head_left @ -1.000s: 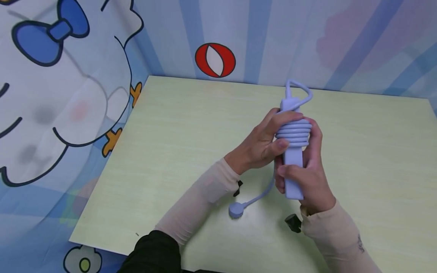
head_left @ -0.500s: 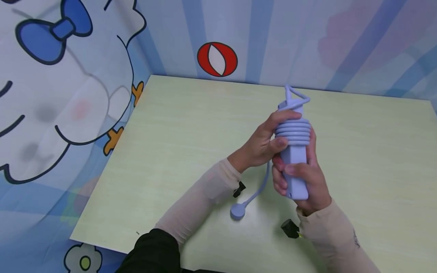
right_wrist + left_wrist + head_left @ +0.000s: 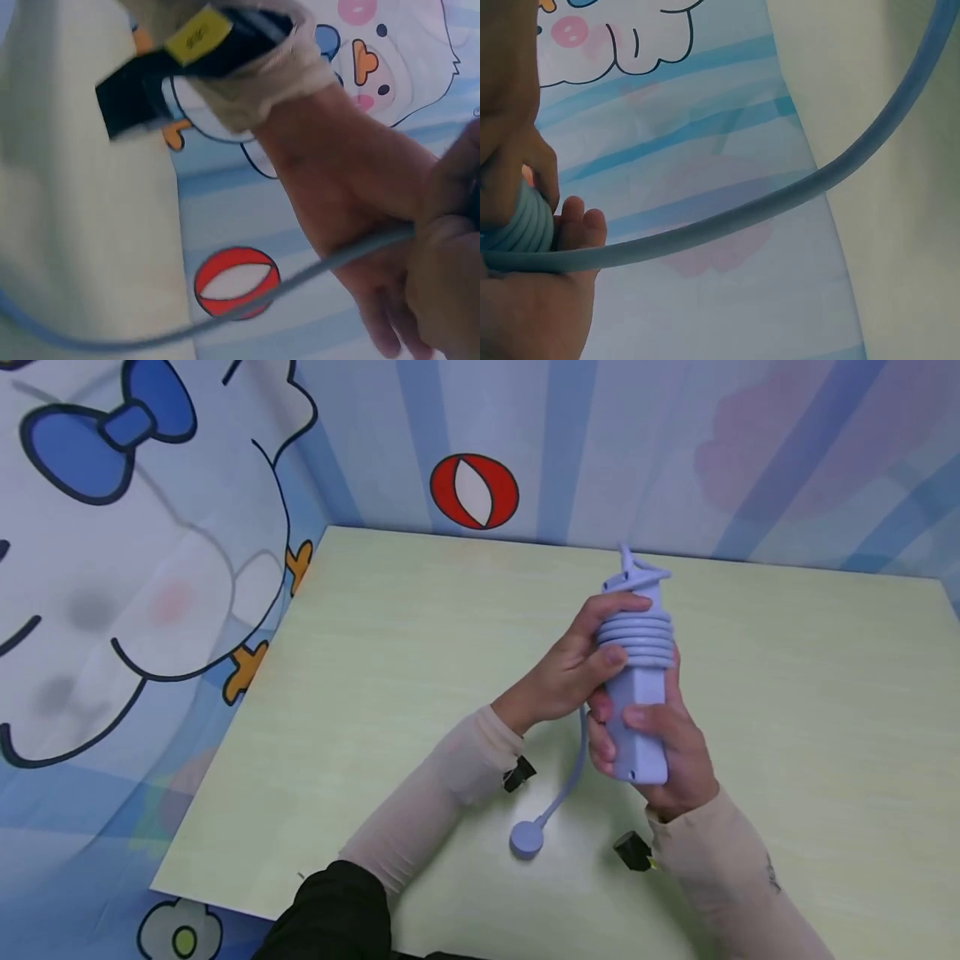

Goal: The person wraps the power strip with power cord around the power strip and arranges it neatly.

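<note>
A lavender power strip is held up over the table in both hands, its long axis pointing away from me. Several turns of its cord wrap its middle, and a short loop rises at the far end. My left hand grips the wound part from the left, with index finger and thumb on top. On the right side, my right hand grips the bare near end, thumb across its face. The cord's tail hangs down to a round plug. In the left wrist view the coils are partly hidden by fingers.
The pale table stretches beneath the hands. Behind it stands a blue patterned wall with printed cartoons. A black camera is strapped at the right wrist, another at the left. The free cord curves across both wrist views.
Both hands have shifted slightly left and away with the power strip. It has turned a little, showing its near end face. The loop at the far end looks flatter. The plug has moved slightly nearer.
</note>
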`<state>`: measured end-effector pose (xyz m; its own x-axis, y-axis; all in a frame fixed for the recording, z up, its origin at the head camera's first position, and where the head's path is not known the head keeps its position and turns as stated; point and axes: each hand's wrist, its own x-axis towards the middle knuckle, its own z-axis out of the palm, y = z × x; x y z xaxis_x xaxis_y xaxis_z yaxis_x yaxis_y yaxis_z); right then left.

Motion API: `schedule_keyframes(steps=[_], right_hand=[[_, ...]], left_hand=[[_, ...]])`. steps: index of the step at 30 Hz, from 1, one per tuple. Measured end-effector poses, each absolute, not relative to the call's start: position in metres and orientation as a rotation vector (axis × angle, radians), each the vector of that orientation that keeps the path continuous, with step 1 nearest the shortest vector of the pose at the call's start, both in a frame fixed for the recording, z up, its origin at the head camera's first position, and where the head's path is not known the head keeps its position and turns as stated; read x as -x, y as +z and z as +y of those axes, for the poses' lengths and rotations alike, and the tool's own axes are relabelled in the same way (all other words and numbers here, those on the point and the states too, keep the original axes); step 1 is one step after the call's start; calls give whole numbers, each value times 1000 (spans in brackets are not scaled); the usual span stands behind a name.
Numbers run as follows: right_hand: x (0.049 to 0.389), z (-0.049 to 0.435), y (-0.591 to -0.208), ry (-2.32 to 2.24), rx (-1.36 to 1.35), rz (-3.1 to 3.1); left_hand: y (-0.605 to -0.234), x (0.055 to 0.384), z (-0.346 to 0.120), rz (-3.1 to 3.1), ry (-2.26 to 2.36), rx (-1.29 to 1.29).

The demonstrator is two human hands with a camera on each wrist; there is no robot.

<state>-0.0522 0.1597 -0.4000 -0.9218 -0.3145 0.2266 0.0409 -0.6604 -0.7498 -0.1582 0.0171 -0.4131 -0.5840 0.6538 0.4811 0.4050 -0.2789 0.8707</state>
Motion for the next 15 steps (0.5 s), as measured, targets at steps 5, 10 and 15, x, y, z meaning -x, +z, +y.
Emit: schedule_keyframes(steps=[5, 10, 15], right_hand=[[49, 160, -386, -2493, 290, 1732], [43, 151, -379, -2068, 70, 2528], [37, 142, -381, -1690, -7, 2983]], left_hand=[[-401, 152, 6, 1924, 1824, -1312], [-383, 143, 1, 2268, 1483, -1296], [-371, 133, 0, 2478, 1241, -1294]])
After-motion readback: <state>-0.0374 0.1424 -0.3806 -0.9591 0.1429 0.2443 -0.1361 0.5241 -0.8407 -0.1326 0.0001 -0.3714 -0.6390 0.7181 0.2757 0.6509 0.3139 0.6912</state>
